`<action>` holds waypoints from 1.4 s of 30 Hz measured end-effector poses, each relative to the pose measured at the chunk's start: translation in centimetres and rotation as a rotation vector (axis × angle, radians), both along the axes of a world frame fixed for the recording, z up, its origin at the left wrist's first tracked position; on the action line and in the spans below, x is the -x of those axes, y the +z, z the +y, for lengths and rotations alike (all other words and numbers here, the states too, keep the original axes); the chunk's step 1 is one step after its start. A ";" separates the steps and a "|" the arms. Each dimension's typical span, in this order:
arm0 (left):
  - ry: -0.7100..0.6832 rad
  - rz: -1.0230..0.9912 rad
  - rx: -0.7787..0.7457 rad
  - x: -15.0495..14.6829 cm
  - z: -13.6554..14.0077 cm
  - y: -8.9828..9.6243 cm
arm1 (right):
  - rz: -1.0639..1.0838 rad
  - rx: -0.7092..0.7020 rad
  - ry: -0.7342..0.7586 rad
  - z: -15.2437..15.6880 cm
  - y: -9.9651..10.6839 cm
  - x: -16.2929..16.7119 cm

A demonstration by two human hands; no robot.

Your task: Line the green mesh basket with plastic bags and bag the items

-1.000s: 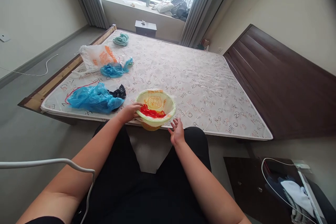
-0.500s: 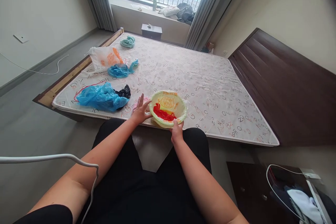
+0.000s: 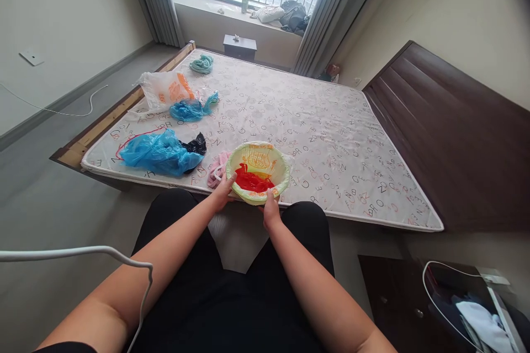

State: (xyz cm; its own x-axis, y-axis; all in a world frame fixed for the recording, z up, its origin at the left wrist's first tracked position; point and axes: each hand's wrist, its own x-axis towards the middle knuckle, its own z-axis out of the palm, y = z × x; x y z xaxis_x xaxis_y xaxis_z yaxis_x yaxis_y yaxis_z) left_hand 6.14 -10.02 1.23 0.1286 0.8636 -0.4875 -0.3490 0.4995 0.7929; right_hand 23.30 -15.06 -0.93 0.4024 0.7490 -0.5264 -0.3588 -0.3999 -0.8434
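Note:
Between my hands, at the near edge of the mattress (image 3: 331, 138), is a round bin (image 3: 282, 164) lined with a pale yellow-green plastic bag with orange print. Something red (image 3: 250, 181) lies inside it. My left hand (image 3: 223, 192) grips the bin's left side, its thumb at the rim. My right hand (image 3: 271, 210) holds the near right side, thumb up on the rim and fingers underneath. A pink cloth-like thing (image 3: 216, 170) with a white loop lies just left of the bin, partly hidden by it.
Left on the mattress lie a blue plastic bag (image 3: 155, 151), a black bag (image 3: 197, 144), a smaller blue bag (image 3: 188, 111), a white bag with orange print (image 3: 159, 91) and a teal coiled bundle (image 3: 202, 64). A white cable (image 3: 83, 252) crosses my left arm. The headboard (image 3: 447, 138) stands right.
My left hand has gone from spread fingers beside the rim to gripping the bin's left side. The bin has shifted slightly left, my right hand with it. More of the pink thing shows.

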 end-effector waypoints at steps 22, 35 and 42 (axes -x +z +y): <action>-0.199 0.217 -0.127 -1.1 2.3 -1.0 | -0.083 -0.217 -0.091 2.0 -2.6 0.3; -0.144 0.090 -0.089 -1.2 2.3 -1.8 | -0.023 -0.153 -0.107 2.0 -1.9 -0.2; -0.132 0.052 -0.079 -1.7 2.6 -0.9 | 0.117 -0.073 -0.108 1.8 -0.6 0.4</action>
State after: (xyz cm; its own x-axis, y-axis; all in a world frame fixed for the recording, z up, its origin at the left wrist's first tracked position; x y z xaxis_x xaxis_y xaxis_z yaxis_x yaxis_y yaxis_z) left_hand 7.80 -7.38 0.33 0.2201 0.8766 -0.4280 -0.2422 0.4741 0.8465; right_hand 22.91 -13.24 -1.57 0.4220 0.7428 -0.5198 -0.4938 -0.2926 -0.8189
